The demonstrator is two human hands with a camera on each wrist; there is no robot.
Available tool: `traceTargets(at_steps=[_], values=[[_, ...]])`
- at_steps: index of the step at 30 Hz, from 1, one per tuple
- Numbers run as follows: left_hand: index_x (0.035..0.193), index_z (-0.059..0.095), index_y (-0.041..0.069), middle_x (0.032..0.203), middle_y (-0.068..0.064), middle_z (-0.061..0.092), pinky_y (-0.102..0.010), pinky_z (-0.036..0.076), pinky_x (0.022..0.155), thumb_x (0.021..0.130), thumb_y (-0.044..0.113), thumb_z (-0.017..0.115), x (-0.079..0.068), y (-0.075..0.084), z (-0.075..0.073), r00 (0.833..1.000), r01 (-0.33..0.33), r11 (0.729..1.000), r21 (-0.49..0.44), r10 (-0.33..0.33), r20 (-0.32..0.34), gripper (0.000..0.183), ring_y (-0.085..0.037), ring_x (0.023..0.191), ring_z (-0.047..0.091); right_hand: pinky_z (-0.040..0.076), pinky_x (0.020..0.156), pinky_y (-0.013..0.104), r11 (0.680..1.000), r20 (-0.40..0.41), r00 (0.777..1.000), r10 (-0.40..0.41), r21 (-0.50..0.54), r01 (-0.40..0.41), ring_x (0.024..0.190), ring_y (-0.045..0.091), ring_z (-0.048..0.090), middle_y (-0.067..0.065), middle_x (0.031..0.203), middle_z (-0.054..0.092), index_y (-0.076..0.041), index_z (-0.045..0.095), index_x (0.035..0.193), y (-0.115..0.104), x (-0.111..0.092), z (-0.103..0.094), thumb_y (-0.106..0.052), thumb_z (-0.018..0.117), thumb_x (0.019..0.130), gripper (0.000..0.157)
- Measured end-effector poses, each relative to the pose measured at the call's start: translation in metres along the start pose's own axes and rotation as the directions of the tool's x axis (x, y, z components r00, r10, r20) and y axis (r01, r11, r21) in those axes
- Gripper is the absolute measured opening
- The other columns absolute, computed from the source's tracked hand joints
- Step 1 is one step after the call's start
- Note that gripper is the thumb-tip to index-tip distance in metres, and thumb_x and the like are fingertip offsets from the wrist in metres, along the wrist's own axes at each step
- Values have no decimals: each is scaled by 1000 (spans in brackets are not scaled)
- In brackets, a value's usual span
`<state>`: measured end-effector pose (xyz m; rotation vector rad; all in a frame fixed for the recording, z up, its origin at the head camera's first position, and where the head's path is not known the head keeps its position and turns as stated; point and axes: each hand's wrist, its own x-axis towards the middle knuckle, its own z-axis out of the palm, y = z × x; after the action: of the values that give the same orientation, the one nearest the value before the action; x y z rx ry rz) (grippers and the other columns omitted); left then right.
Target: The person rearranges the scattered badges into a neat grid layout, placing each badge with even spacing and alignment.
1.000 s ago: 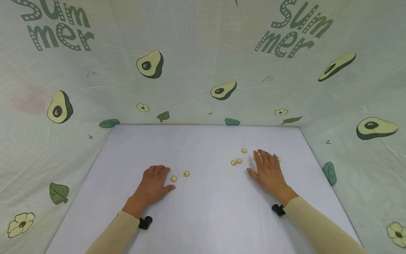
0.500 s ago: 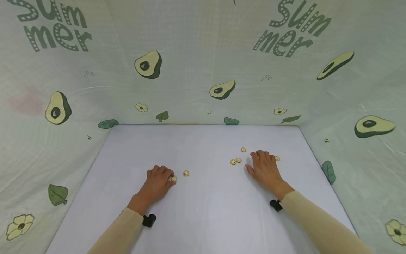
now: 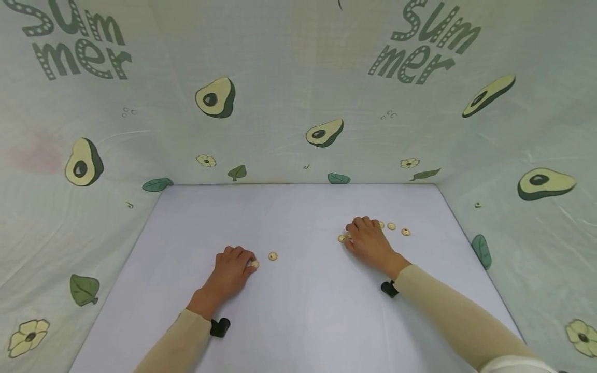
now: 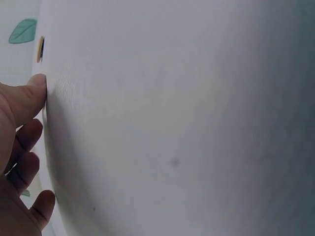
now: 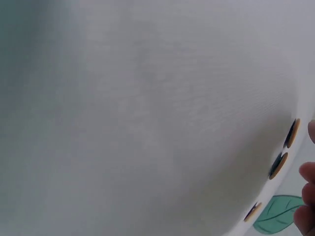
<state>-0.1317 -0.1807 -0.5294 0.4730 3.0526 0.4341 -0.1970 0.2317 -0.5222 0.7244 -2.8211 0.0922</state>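
My left hand [image 3: 229, 275] lies low on the white table and pinches a small round wooden button [image 3: 255, 264] between thumb and index finger. Beyond it is a second wooden button [image 3: 272, 256], which also shows edge-on as a button [image 4: 41, 49] past the thumb in the left wrist view. On the right, my right hand [image 3: 372, 246] hovers with loosely bent fingers over a pair of buttons [image 3: 342, 239], partly hiding one. In the right wrist view its fingertips [image 5: 307, 194] stand apart from the nearby buttons [image 5: 278, 165].
Several more buttons [image 3: 392, 226] lie in a loose row to the right of my right hand. The white table [image 3: 298, 305] ends at a back edge against a hanging cloth [image 3: 270, 129] printed with avocados and leaves. The same cloth borders both sides.
My left thumb and index finger have come together on the button. My right hand has moved left to the paired buttons, uncovering those it was over.
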Motion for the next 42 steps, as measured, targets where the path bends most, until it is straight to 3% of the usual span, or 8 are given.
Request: traceTargets(at_steps=[6,11,13,17,21,30,42], values=[[115,68,15,117,-5,66,-54,45,96,101,26,74,1,0,2,1000,-5,1000,-2,5,-9,19,-29,111,53,42,87,47,997,46,997,-64,-33,65,96,29,50,7,101,59,-8,69,99,-2,8,3,-33,74,100,26],[114,68,17,115,-4,66,-53,45,95,100,27,75,2,0,4,1000,-9,1000,14,9,-17,19,-28,109,53,42,87,46,995,82,992,-91,43,87,98,26,50,5,105,60,-10,73,109,-2,10,4,-22,73,100,15],[113,68,17,114,-4,66,-53,46,94,99,27,76,1,-1,5,1000,-9,1000,20,10,-25,19,-28,107,54,42,87,46,993,93,991,-93,75,86,100,26,50,6,109,61,-11,73,116,-2,11,3,-17,73,98,18],[113,68,16,114,-4,66,-53,46,94,99,27,76,1,-2,6,1000,-8,1000,22,9,-29,20,-28,107,54,40,87,46,995,106,992,-65,78,57,100,26,50,6,108,60,-10,72,113,-2,13,2,-20,74,97,19],[114,68,16,115,-4,66,-53,45,94,99,27,76,2,-3,6,1000,-4,1000,17,4,-23,20,-28,108,54,40,87,44,997,106,993,-58,51,53,98,25,49,4,103,60,-10,71,105,-2,14,2,-27,76,98,19],[114,68,16,116,-5,67,-53,45,96,99,27,76,2,-2,7,1000,12,1000,1,-12,-10,20,-29,111,54,42,89,45,996,114,991,-75,64,68,100,25,50,4,106,62,-9,75,113,-1,16,1,-25,80,95,25],[114,68,16,116,-5,67,-52,44,95,99,26,76,0,-2,6,1000,15,1000,-4,-15,-20,20,-29,111,54,42,92,47,988,107,985,-138,89,128,99,23,51,3,104,64,-11,76,104,6,23,3,-23,80,94,16]])
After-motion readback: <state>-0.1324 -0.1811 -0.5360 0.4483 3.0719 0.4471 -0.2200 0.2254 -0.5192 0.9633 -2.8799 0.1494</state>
